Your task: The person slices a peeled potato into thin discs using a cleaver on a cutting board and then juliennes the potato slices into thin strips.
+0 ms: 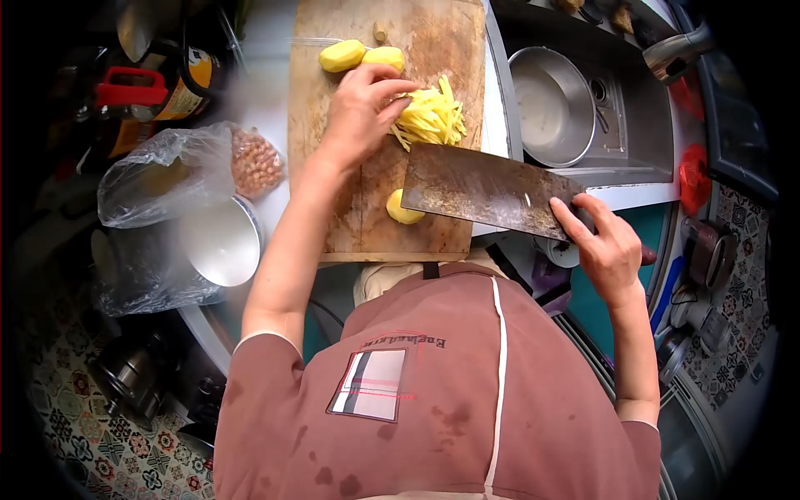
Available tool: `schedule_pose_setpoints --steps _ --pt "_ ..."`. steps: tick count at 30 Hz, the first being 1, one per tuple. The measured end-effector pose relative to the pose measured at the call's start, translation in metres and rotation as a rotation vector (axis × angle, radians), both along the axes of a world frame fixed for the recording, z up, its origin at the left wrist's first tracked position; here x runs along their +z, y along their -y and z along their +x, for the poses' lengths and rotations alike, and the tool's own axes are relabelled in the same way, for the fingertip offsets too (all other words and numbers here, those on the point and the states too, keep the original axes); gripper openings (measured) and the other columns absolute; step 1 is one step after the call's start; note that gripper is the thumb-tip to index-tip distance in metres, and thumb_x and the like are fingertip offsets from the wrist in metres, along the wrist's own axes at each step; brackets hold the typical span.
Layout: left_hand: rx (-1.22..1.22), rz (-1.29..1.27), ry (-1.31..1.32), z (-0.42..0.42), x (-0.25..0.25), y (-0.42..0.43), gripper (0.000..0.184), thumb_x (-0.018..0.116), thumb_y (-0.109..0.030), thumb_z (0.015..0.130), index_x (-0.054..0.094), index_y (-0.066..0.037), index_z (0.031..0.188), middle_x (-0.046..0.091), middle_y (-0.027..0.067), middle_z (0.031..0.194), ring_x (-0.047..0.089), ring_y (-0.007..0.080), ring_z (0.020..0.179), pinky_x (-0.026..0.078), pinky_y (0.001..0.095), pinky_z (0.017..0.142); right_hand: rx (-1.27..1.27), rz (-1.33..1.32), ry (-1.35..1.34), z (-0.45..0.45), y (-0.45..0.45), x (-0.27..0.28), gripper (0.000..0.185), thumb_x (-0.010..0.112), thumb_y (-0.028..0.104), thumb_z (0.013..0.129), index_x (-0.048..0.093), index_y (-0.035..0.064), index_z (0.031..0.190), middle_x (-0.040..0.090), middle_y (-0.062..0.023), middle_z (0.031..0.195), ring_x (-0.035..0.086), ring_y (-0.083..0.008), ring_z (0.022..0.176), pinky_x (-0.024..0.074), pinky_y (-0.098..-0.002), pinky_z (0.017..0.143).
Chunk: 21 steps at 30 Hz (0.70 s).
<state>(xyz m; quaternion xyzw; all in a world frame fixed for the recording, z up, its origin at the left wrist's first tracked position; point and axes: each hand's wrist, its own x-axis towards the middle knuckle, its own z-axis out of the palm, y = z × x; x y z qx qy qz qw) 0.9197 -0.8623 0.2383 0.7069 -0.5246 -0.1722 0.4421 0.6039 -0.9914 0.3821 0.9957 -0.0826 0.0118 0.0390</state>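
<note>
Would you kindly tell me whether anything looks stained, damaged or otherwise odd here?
Mainly the brown top: dark blotches, perhaps damp or stains, dot its front. The cleaver in the right hand also has a mottled, discoloured blade, possibly from wear. Nothing else stands out.

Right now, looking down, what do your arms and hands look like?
My left hand and right hand are bare, with no gloves. I see no watch or bracelet, and no cables. My left sleeve and right sleeve are short and brownish pink, with thin pale edges.
</note>
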Motion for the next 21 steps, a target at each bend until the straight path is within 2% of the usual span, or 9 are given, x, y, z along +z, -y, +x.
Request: schedule_pose_setpoints --steps 1,2,4,5,7,10,11,16,21 --pt "0.142 -0.083 0.141 -0.002 -0.001 -0.006 0.016 0.073 -0.011 0.085 0.075 -0.007 0.101 0.064 0.006 0.107 0.063 0.0169 0.095 0.054 0.0303 0.085 -0.021 0.048 0.025 -0.003 -0.003 -0.002 0.049 0.061 0.002 0.075 0.068 0.0192 0.12 0.065 -0.0064 0.103 0.067 -0.0213 0.077 0.0546 -0.0314 0.066" --pt "0.241 -0.085 -0.024 -0.013 0.006 -0.02 0.021 0.073 -0.007 0.084 0.073 -0.006 0.105 0.066 0.0074 0.103 0.065 0.0188 0.089 0.055 0.0316 0.082 -0.085 0.161 0.009 -0.004 -0.009 -0.003 0.05 0.061 0.0 0.074 0.068 0.018 0.12 0.066 -0.0068 0.102 0.067 -0.0224 0.076 0.055 -0.0321 0.066" --pt "0.267 -0.074 -0.071 -0.039 0.005 -0.053 0.024 0.073 -0.005 0.083 0.072 -0.006 0.106 0.065 0.0093 0.102 0.065 0.0222 0.089 0.054 0.0329 0.081 -0.217 0.402 -0.027 -0.004 -0.025 -0.003 0.048 0.061 -0.007 0.075 0.067 0.0133 0.119 0.067 -0.0081 0.102 0.068 -0.0267 0.076 0.0561 -0.0338 0.067" --pt "0.283 -0.061 -0.097 -0.053 0.001 -0.07 0.025 0.073 -0.003 0.082 0.071 -0.006 0.107 0.065 0.0103 0.102 0.065 0.0238 0.09 0.054 0.0336 0.08 -0.274 0.542 -0.037 -0.006 -0.031 -0.008 0.042 0.061 -0.006 0.081 0.066 0.0108 0.119 0.069 -0.0097 0.104 0.069 -0.0288 0.08 0.0564 -0.0345 0.068" --pt "0.183 -0.062 0.136 -0.08 -0.008 -0.097 0.029 0.074 0.001 0.078 0.069 -0.006 0.105 0.064 0.0117 0.104 0.065 0.0282 0.093 0.053 0.036 0.08 -0.302 0.705 0.035 -0.002 -0.045 -0.017 0.036 0.061 -0.003 0.085 0.065 0.0094 0.118 0.07 -0.0108 0.103 0.069 -0.0287 0.081 0.0567 -0.0349 0.068" --pt "0.095 -0.142 0.221 -0.11 -0.022 -0.113 0.031 0.072 0.005 0.074 0.069 -0.003 0.104 0.064 0.0106 0.108 0.06 0.0305 0.105 0.052 0.0385 0.086 -0.272 0.655 -0.006 0.006 -0.06 -0.023 0.032 0.063 0.002 0.087 0.065 0.0096 0.118 0.071 -0.0092 0.102 0.069 -0.0275 0.078 0.0566 -0.0347 0.064" --pt "0.079 -0.143 0.264 -0.113 -0.024 -0.115 0.036 0.067 0.005 0.071 0.068 -0.002 0.107 0.063 0.0099 0.114 0.058 0.029 0.108 0.053 0.038 0.091 -0.262 0.63 -0.025 0.008 -0.063 -0.024 0.032 0.063 0.002 0.087 0.065 0.0097 0.118 0.071 -0.0088 0.102 0.069 -0.0273 0.078 0.0566 -0.0346 0.064" --pt "0.093 -0.172 0.273 -0.121 -0.036 -0.116 0.034 0.067 0.001 0.072 0.068 -0.002 0.106 0.063 0.0109 0.115 0.057 0.0302 0.112 0.052 0.0381 0.091 -0.223 0.534 -0.109 0.007 -0.068 -0.017 0.034 0.063 0.006 0.086 0.064 0.0103 0.12 0.071 -0.0075 0.103 0.069 -0.0253 0.076 0.0565 -0.0332 0.063" --pt "0.092 -0.129 0.195 -0.127 -0.037 -0.12 0.025 0.068 -0.001 0.078 0.068 0.0 0.103 0.063 0.0129 0.113 0.056 0.032 0.111 0.051 0.0387 0.091 -0.16 0.438 -0.157 -0.001 -0.066 -0.012 0.039 0.064 0.007 0.083 0.064 0.0109 0.122 0.07 -0.0081 0.104 0.069 -0.0224 0.078 0.0569 -0.0319 0.064"
